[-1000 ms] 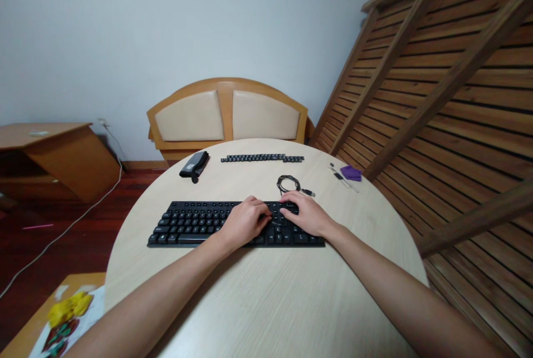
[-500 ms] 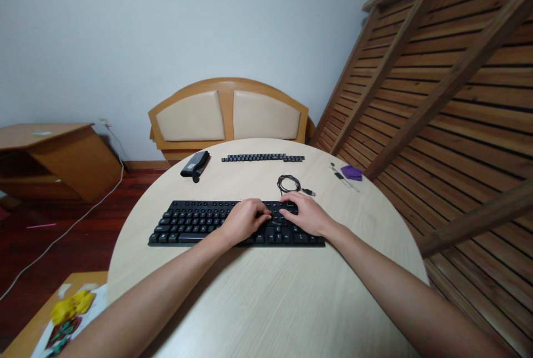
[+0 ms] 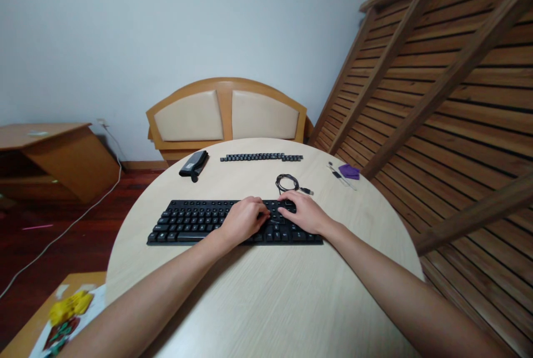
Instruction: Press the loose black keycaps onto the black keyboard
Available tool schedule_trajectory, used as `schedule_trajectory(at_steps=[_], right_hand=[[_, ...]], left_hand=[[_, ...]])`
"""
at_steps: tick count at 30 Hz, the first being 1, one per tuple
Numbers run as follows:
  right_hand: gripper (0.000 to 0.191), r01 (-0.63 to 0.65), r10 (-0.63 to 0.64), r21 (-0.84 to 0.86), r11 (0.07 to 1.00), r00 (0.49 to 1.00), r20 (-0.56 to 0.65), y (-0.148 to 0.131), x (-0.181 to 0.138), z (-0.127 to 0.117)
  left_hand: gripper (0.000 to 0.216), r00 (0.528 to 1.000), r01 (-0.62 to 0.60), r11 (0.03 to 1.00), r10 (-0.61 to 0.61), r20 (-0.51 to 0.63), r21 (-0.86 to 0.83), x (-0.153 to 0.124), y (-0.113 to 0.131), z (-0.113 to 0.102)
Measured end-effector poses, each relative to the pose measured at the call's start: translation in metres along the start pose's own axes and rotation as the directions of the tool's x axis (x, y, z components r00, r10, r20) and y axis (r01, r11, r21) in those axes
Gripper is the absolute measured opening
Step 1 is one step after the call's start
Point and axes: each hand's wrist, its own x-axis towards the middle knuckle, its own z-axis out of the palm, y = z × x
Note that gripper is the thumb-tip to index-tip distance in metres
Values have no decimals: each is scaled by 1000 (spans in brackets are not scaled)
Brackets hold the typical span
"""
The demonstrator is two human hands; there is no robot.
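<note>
A black keyboard [image 3: 200,219] lies across the table in front of me, with bare switches showing along its top row. My left hand [image 3: 247,218] is over its right-middle part, fingers curled together in a pinch at the keys; whatever is between the fingertips is hidden. My right hand [image 3: 305,212] rests on the keyboard's right end, thumb apart from the other fingers, holding nothing visible. Just behind the right hand sits a coiled black USB cable [image 3: 287,182]. Farther back, loose black keycaps [image 3: 254,156] stand in rows.
A dark folded pouch [image 3: 194,165] lies at the table's back left. On the right are a purple cloth [image 3: 348,171] and a thin wire tool [image 3: 339,176]. A slatted wooden frame [image 3: 453,91] leans beside the round table [image 3: 266,302]. Yellow gloves [image 3: 70,307] lie low on the left.
The left fingers have curled slightly closer together at the keys. The right hand stays in place on the keyboard. The whole view has shifted a little.
</note>
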Motion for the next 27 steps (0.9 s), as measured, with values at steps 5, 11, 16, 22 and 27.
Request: schedule_trajectory(at_steps=[5, 11, 16, 22, 27], right_hand=[[19, -4, 4, 0, 1000, 1000, -2, -1, 0, 0], [21, 15, -15, -5, 1000, 1000, 16, 0, 2, -4], [22, -6, 7, -141, 990, 1000, 8, 10, 20, -13], [27, -133, 141, -448, 884, 990, -15, 41, 71, -29], [32, -239, 281, -510, 826, 960, 6, 68, 115, -28]], left_hand=[[16, 999, 35, 999, -35, -2, 12, -2, 0, 5], [12, 998, 39, 995, -44, -48, -93, -7, -4, 11], [8, 995, 41, 994, -50, -83, -104, -8, -1, 12], [7, 995, 31, 994, -41, -90, -102, -9, 4, 8], [9, 995, 42, 992, -52, -82, -123, -9, 4, 8]])
